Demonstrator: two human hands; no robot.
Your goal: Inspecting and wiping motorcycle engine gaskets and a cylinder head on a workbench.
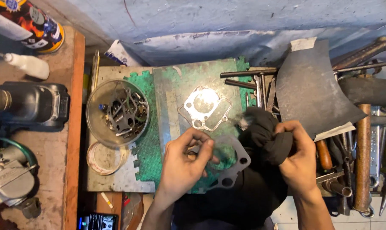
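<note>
My left hand (185, 164) grips a dark grey flat gasket (235, 164) with round bolt holes, pinching its left edge between thumb and fingers above the green mat (147, 147). My right hand (298, 159) is closed on a bunched black cloth (265, 136), held just right of the gasket. A second, pale metal gasket (205, 108) lies flat on the scuffed metal plate (169, 91) a little beyond both hands.
A clear round bowl (117, 111) of small metal parts sits left of the plate, with a lid ring (105, 158) below it. Hammers, pliers and rods (363, 153) crowd the right side under a dark sheet (310, 85). A spray can (35, 23), white bottle (29, 64) and engine parts (14, 179) stand at left.
</note>
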